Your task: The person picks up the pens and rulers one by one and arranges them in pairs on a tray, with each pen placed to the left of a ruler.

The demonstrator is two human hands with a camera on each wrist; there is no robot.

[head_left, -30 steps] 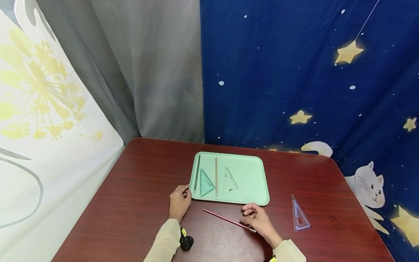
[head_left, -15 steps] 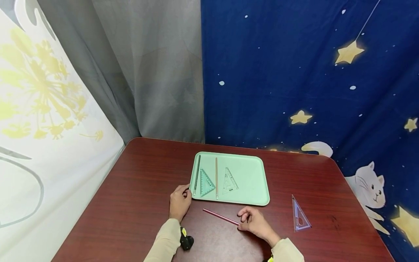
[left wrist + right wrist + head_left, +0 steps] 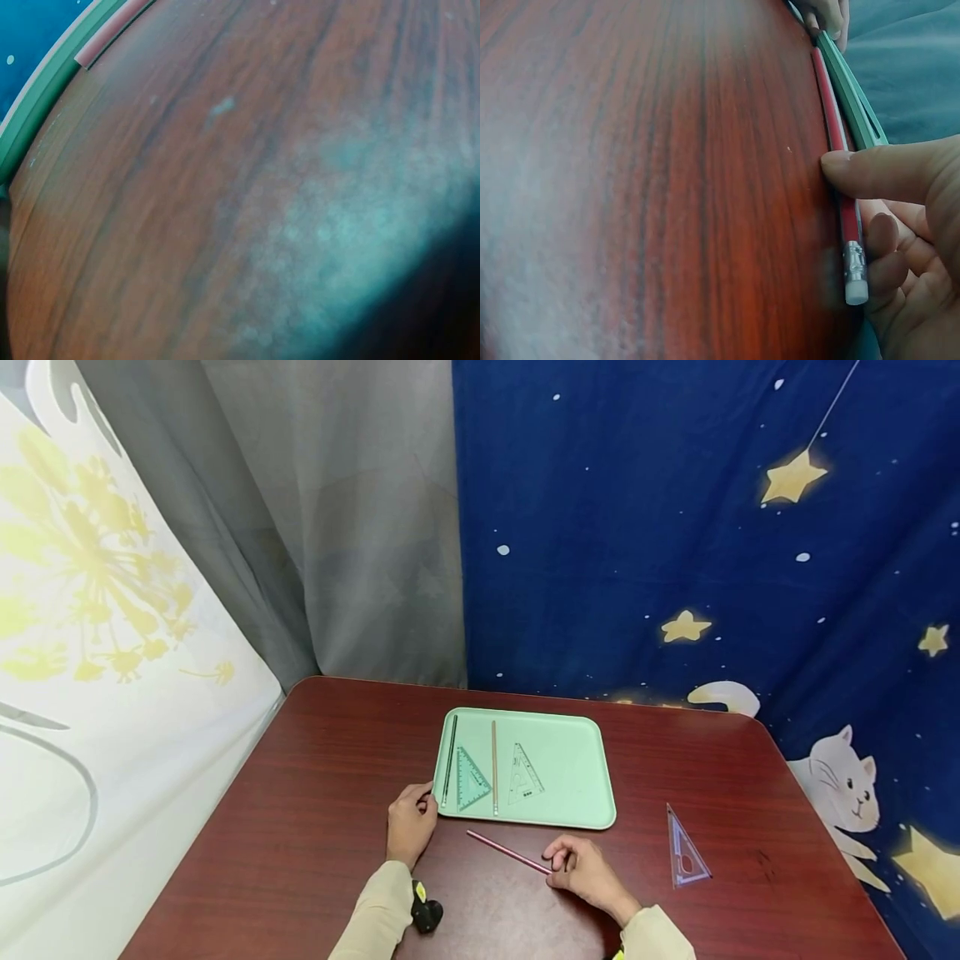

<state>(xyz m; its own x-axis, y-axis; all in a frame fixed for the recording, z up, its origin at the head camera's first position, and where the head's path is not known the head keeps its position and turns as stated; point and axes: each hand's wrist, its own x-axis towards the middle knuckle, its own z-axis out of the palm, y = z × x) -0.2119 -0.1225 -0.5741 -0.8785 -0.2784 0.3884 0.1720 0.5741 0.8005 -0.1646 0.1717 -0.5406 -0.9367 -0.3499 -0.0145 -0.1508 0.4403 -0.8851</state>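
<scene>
In the head view my right hand (image 3: pixel 588 872) pinches a red pencil (image 3: pixel 506 850) in front of the tray. The right wrist view shows its thumb on the pencil (image 3: pixel 829 101), with the white eraser end pointing back past the fingers. My left hand (image 3: pixel 411 825) holds the front left corner of the light green tray (image 3: pixel 573 768). On that tray lie a dark pencil (image 3: pixel 449 760), a green set square (image 3: pixel 471 783), a tan pencil (image 3: pixel 494 768) and a clear set square (image 3: pixel 525 777). The left hand's fingers are out of sight in the left wrist view.
A purplish clear set square (image 3: pixel 684 852) lies on the dark red wooden table (image 3: pixel 322 760), right of the tray. Grey and blue curtains (image 3: pixel 570 527) hang behind the table's far edge, and a white cloth (image 3: pixel 150 718) hangs at the left.
My right hand has shifted left along the red pencil and pinches it. The pencil's far tip has risen slightly toward the tray. My left hand has stayed at the tray corner.
</scene>
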